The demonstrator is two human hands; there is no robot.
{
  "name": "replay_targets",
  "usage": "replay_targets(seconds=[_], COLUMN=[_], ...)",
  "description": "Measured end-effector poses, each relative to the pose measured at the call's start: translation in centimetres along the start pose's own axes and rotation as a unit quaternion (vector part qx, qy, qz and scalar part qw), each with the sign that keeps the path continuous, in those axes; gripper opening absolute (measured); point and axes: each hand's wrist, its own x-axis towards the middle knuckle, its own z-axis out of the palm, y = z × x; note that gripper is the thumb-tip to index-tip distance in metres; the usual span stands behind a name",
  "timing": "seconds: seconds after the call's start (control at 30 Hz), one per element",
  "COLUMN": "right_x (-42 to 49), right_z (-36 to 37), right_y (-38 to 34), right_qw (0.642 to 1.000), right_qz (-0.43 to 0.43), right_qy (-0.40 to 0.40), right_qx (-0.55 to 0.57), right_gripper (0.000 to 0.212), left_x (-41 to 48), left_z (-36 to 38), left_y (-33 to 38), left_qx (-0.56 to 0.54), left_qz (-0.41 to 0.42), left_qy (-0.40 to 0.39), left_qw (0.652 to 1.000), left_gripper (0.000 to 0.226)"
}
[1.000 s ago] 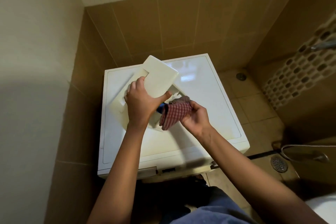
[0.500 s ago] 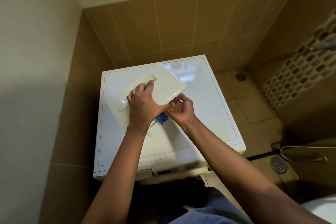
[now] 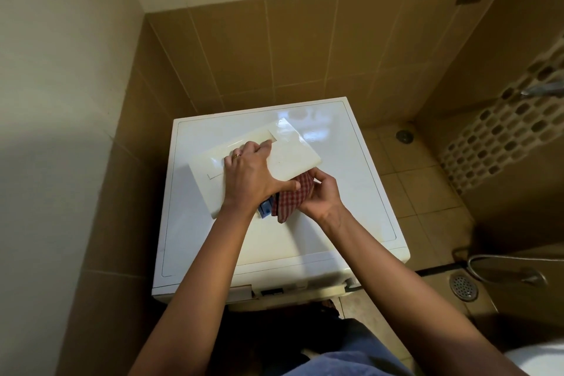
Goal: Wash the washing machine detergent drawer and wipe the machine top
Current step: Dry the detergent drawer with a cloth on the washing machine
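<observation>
The left hand is clamping the drawer, fingers on top and thumb beneath, steadying it over the middle of the machine top. That seems to be letting the right hand, pinching a bunched cloth, wipe its near right edge.

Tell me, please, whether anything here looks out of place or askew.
The detergent drawer is out of the machine, set askew to the edges of the machine top. The left hand holds it while the right hand grips a checked cloth at its near edge. Nothing looks spilled or broken.
</observation>
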Motion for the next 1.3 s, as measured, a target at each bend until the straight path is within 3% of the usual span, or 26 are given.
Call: replay_targets(seconds=[0.33, 0.5, 0.57, 0.63, 0.77, 0.83, 0.93, 0.97, 1.0, 1.2, 1.3], right_x=[-1.4, -2.1, -2.2, -2.3, -1.8, -0.7, 1.3, 1.5, 1.4, -1.6, -0.8], right_z=[-0.9, -1.8, -1.1, -0.1, 2.8, 4.2, 5.6, 5.6, 5.5, 0.9, 1.5], right_y=[-0.3, -3.6, -4.6, -5.3, -6.3, -6.4, -5.4, -5.1, -4.7, -4.2, -5.0], right_qw=[0.999, 0.983, 0.969, 0.919, 0.763, 0.627, 0.357, 0.302, 0.269, 0.237, 0.302], right_qz=[-0.019, -0.162, -0.183, -0.185, -0.195, -0.223, -0.288, -0.300, -0.306, -0.335, -0.319], right_qy=[-0.041, -0.064, -0.084, -0.095, -0.068, -0.061, -0.052, -0.048, -0.048, -0.009, -0.006], right_qx=[0.000, -0.050, -0.146, -0.336, -0.613, -0.744, -0.887, -0.904, -0.912, -0.912, -0.899], right_gripper=[0.024, 0.032, 0.031, 0.027, 0.024, 0.043, 0.066, 0.066, 0.064, 0.055, 0.054], left_x=[0.0, -0.2, -0.1, 0.0, -0.1, -0.2, -0.3, -0.2, -0.1, -0.2, -0.3], left_z=[-0.5, -0.3, -0.2, -0.1, 0.0, 0.0, 0.0, 0.0, -0.1, 0.4, 0.4], left_y=[-0.5, 0.0, -0.1, -0.2, -0.2, 0.0, -0.1, -0.1, -0.2, -0.1, -0.3], left_qx=[-0.023, -0.023, -0.013, -0.009, -0.017, -0.023, -0.033, -0.040, -0.045, -0.044, -0.043], left_qz=[-0.010, -0.006, -0.003, 0.000, 0.009, 0.016, 0.022, 0.021, 0.017, 0.023, 0.031], left_qy=[-0.015, -0.008, -0.008, -0.005, -0.004, -0.003, 0.012, 0.021, 0.027, 0.045, 0.038], left_qw=[1.000, 1.000, 1.000, 1.000, 1.000, 1.000, 0.999, 0.999, 0.998, 0.998, 0.998], left_gripper=[0.114, 0.110, 0.107, 0.104, 0.103, 0.103, 0.093, 0.087, 0.083, 0.088, 0.093])
